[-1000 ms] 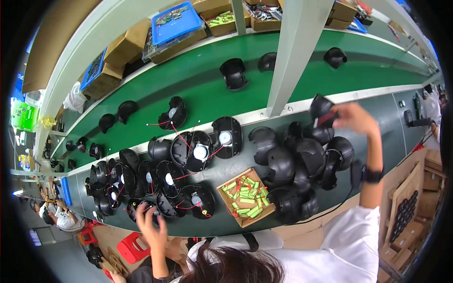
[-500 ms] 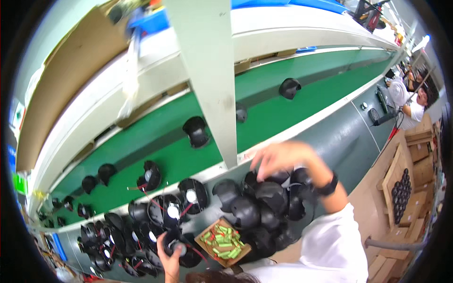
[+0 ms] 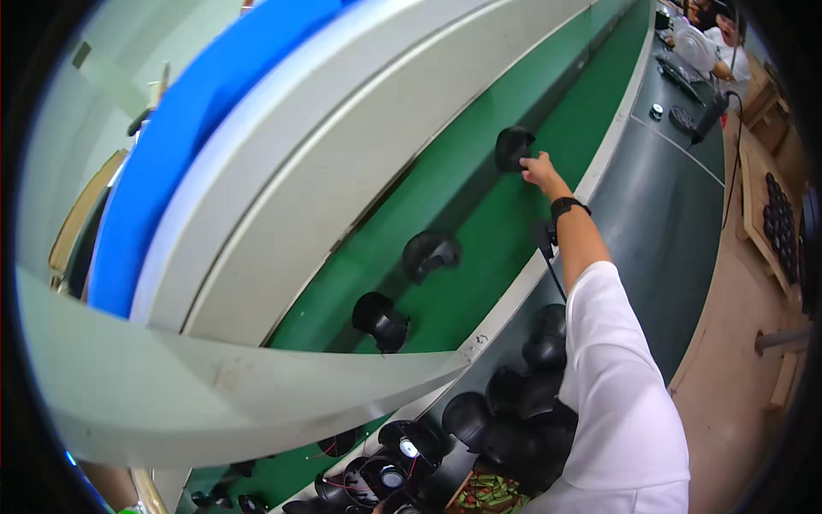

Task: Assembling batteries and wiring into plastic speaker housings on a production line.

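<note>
My right hand [image 3: 541, 170] reaches far over the green conveyor belt [image 3: 488, 283], its fingers closed on the edge of a black rounded plastic shell [image 3: 512, 149]. Two more black shells, one nearer [image 3: 431, 255] and one nearer still [image 3: 381, 321], sit on the belt. Only a sliver of my left hand [image 3: 378, 508] shows at the lower edge, beside black shells fitted with round silver parts and red wires [image 3: 409, 447]. Its fingers are mostly hidden. A pile of plain black shells [image 3: 505, 428] lies by my right arm, above a box of small green wired pieces [image 3: 488, 494].
A pale metal post [image 3: 257, 398] crosses above the belt. Along the belt runs a grey worktop [image 3: 634, 231]. Other people [image 3: 719, 51] work at the far right, near a wooden tray of black parts [image 3: 775, 223]. A dark cylindrical tool [image 3: 544, 236] hangs near my wrist.
My right hand has moved from above the shell pile to the far belt and closed on a shell. The view has swung right; my left hand has nearly left the picture.
</note>
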`<state>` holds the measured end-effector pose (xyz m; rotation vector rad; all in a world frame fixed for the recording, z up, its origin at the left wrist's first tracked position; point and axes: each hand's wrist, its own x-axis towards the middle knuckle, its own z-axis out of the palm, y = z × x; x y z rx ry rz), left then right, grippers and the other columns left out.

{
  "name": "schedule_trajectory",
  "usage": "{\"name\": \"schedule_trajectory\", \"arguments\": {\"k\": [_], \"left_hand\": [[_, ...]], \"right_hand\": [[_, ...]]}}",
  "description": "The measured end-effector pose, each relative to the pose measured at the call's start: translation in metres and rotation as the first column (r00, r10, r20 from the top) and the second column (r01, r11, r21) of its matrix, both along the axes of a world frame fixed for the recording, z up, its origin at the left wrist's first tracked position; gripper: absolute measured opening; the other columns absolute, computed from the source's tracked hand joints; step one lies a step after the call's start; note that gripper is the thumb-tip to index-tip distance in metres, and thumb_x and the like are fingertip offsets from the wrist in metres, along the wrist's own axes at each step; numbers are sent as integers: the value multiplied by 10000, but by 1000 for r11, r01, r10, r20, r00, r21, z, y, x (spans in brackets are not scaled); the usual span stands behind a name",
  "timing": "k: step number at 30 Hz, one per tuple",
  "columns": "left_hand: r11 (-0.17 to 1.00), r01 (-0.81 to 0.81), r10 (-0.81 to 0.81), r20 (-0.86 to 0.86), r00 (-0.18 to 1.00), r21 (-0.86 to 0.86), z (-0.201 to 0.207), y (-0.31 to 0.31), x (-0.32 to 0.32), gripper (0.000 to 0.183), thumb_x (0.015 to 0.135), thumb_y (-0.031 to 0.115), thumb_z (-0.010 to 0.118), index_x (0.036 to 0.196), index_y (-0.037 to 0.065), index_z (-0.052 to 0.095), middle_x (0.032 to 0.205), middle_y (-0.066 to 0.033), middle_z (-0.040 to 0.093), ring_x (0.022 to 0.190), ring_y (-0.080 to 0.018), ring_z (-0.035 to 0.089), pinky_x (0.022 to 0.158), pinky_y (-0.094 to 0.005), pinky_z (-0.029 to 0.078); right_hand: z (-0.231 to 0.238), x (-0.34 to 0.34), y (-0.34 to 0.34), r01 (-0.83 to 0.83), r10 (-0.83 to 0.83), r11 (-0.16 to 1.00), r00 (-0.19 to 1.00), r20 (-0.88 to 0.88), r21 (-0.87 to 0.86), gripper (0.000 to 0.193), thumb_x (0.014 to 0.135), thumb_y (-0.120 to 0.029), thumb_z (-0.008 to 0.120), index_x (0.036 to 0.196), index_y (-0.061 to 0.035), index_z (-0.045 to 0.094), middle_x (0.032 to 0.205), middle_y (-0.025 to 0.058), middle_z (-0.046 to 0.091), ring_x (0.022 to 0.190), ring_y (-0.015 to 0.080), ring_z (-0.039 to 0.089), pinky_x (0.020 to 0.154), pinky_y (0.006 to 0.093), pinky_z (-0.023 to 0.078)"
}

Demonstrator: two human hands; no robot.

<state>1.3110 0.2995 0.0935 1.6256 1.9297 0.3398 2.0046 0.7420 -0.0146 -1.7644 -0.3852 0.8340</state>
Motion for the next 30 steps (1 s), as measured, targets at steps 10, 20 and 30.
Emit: {"name": "schedule_trajectory", "arguments": {"k": [10, 20, 30], "left_hand": [[973, -149, 144, -40, 989, -176, -25, -11, -38, 603, 808, 309, 768, 1222, -55, 523, 955, -229, 664, 864, -333, 649, 758, -412, 506], [956, -85, 6, -272, 962, -281, 29, 20, 15, 683, 786, 382, 758, 1230, -82, 525, 1073, -311, 621, 991, -461, 600, 849, -462, 494], [943, -43, -119, -455, 882, -330, 87, 76, 28, 353, 712, 212, 794, 973, 13, 667, 805, -136, 701, 727, -256, 687, 694, -330, 536]], "right_hand": [[24, -10, -35, -282, 276, 958, 956, -100, -54, 474, 814, -299, 766, 1091, -131, 420, 867, 26, 491, 617, 134, 534, 510, 286, 476], [98, 3, -173, -885, 825, 303, 429, -368, -353, 477, 750, -168, 783, 1181, -100, 592, 1051, 104, 664, 871, 248, 680, 747, 365, 558], [71, -145, -42, -709, 526, 632, 98, 845, -312, 829, 596, -270, 838, 1341, -164, 493, 1311, 165, 550, 1193, 374, 526, 982, 442, 463]]}}
